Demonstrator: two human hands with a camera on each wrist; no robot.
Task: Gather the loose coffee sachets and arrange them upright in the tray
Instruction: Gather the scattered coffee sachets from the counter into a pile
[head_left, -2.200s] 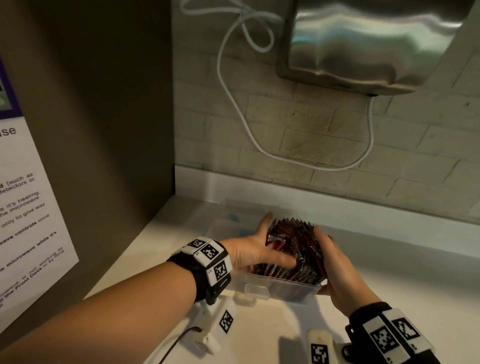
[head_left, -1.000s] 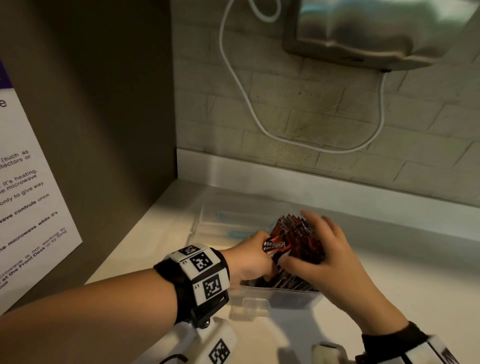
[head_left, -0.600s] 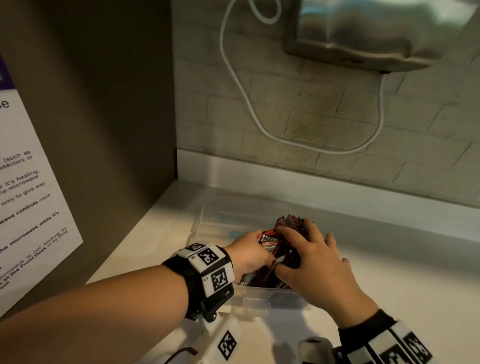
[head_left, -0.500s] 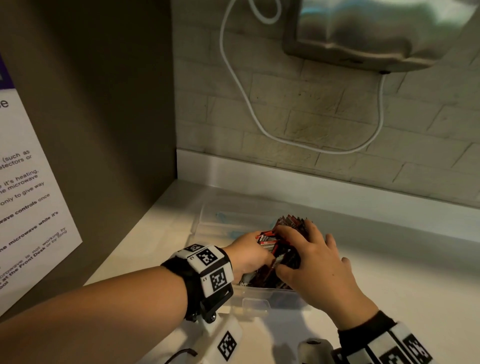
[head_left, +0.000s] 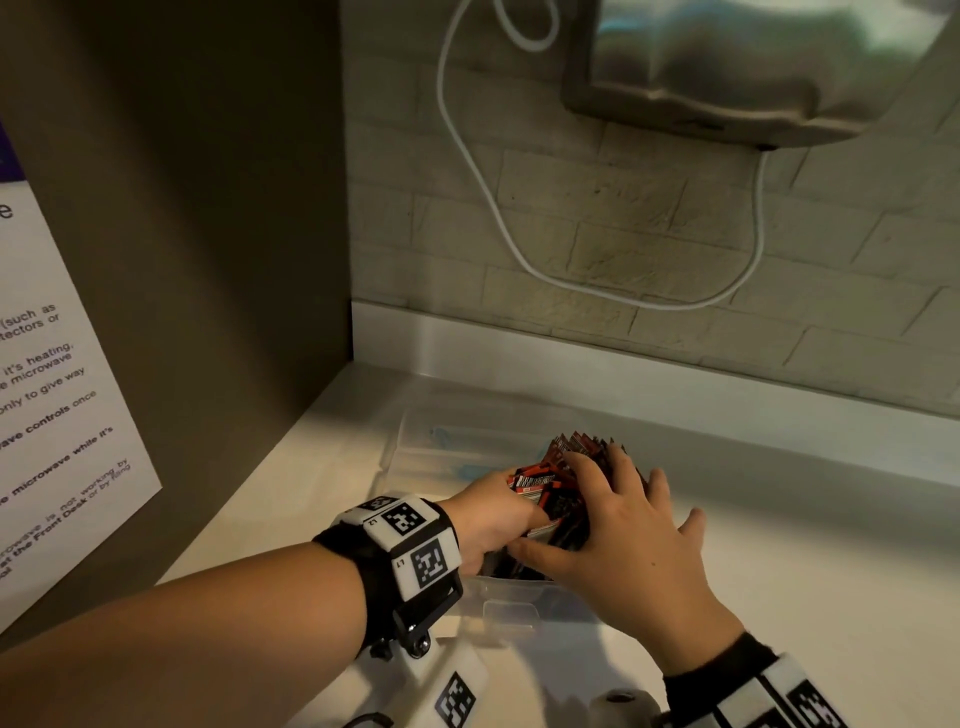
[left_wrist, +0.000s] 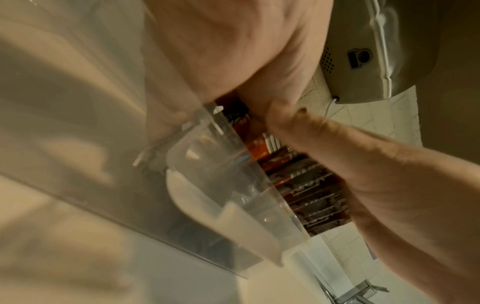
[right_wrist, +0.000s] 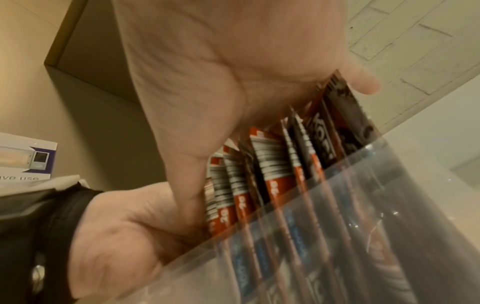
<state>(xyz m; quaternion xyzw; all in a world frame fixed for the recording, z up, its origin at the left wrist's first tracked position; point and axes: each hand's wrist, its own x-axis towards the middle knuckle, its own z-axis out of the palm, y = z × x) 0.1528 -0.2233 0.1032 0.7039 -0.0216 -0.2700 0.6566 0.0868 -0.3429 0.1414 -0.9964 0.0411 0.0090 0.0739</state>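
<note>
**Mia:** Red and black coffee sachets (head_left: 563, 488) are standing on end in the see-through tray (head_left: 511, 605). You can see their bottoms through the clear wall in the right wrist view.

**Ben:** Who is holding them?

**Mia:** Both hands. The right hand (head_left: 618, 540) lies flat over the tops with its fingers spread wide. Its thumb pushes on the near end of the row. I think that stops the packets from flopping over.

**Ben:** And the left hand (head_left: 491, 522)?

**Mia:** It reaches into the tray from the left side. Its fingers are hidden behind the packets, so I cannot tell if they are curled or straight. It seems to squeeze the row from that side so the packets stay tight together.

**Ben:** Where is the tray?

**Mia:** On the white counter (head_left: 810, 571), near the corner by the brick wall (head_left: 649, 244). A white cable (head_left: 498, 218) hangs down the wall from a shiny metal box (head_left: 753, 67). A poster (head_left: 47, 395) is on the left.
</note>
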